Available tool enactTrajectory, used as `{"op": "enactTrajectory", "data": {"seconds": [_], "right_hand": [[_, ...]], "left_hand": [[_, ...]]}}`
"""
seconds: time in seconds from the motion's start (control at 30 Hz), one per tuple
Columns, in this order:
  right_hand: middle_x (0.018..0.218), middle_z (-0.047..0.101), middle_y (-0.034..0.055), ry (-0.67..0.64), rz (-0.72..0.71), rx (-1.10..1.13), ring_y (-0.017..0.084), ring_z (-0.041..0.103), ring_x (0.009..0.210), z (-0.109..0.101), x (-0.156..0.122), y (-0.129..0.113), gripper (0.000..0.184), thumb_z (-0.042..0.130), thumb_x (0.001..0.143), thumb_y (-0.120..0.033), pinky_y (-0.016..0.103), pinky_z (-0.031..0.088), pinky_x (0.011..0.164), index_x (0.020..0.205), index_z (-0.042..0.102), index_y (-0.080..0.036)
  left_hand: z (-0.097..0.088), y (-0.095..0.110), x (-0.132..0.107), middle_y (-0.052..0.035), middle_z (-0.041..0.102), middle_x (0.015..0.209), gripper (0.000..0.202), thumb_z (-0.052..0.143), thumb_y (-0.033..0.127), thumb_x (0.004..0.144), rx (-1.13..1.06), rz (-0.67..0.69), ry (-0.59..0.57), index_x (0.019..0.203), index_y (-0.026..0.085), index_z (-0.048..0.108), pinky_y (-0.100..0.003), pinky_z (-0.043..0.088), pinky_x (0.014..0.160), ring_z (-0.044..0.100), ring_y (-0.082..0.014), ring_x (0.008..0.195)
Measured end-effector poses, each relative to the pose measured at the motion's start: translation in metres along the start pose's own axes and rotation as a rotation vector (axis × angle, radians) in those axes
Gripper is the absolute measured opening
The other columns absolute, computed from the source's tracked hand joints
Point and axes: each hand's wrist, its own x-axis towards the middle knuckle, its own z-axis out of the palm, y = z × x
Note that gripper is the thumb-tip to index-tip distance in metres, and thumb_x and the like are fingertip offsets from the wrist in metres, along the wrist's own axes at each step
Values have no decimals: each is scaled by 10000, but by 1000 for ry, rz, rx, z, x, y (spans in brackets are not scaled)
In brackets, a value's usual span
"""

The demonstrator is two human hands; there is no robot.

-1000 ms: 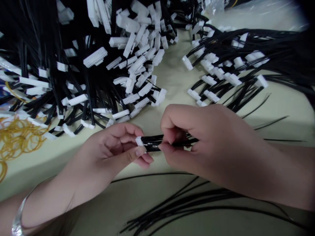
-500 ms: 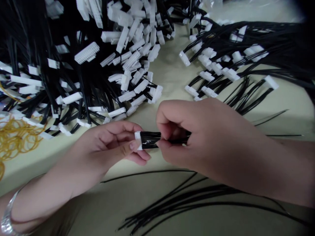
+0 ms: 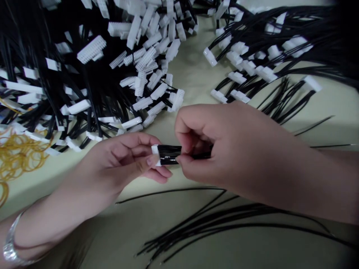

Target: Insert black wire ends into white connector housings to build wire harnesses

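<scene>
A white plug connector [image 3: 155, 155] sits pinched between the thumb and fingers of my left hand [image 3: 127, 158]. Black wires [image 3: 169, 154] run out of its right side in a flat row. My right hand [image 3: 213, 145] is closed around these wires a short way from the connector, its thumb and index finger pressed on them. Beyond that the bundle is hidden behind my palm. Below my hands, loose black wires [image 3: 213, 220] with bare metal tips lie on the table.
A big heap of black cables with white connectors [image 3: 146, 59] fills the upper left. More connector cables [image 3: 249, 67] lie at the upper right. Yellow rubber bands [image 3: 22, 153] are piled at the left edge. Pale table surface [image 3: 190, 82] shows between the heaps.
The whole view has shifted slightly, so most things appear a little higher. Both hands keep their hold on the connector and its wires, with hardly any change between them.
</scene>
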Motion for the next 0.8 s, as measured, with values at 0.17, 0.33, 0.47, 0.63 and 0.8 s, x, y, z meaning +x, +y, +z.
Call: {"op": "enactTrajectory", "data": {"seconds": [0.17,0.33,0.47,0.63,0.8], "right_hand": [[497,464,-91,-29,44,-23,56,357,419,0,-2,-2,182,590,646,-110,228,229,349,622,436,-203],[510,478,-86,-31,71,-54,71,385,437,-3,-2,-5,162,581,650,-127,238,250,365,635,444,-213],[512,475,-83,-20,78,-68,69,394,442,-2,-2,-5,171,593,660,-125,238,261,376,640,447,-212],[513,484,-84,-20,59,-53,71,403,443,-1,-1,-3,156,585,659,-128,237,262,372,649,455,-213],[512,483,-91,-37,41,-50,61,391,433,-3,-2,-1,151,579,666,-133,234,253,351,649,451,-212]], "left_hand": [[2,-1,2,-42,712,791,248,689,273,747,-34,12,-1,964,175,621,-245,574,646,696,-189,706],[3,0,3,-17,694,735,190,670,263,768,-20,29,-15,931,183,615,-226,569,646,689,-163,688],[3,0,3,-23,698,757,210,673,272,765,-22,43,-12,947,184,614,-238,572,645,688,-167,682],[4,1,3,-33,704,754,194,674,251,764,-42,26,-14,929,169,617,-223,572,630,687,-154,663],[3,1,2,-23,702,740,196,670,248,765,-53,22,-18,939,172,626,-224,571,633,692,-165,681]]}}
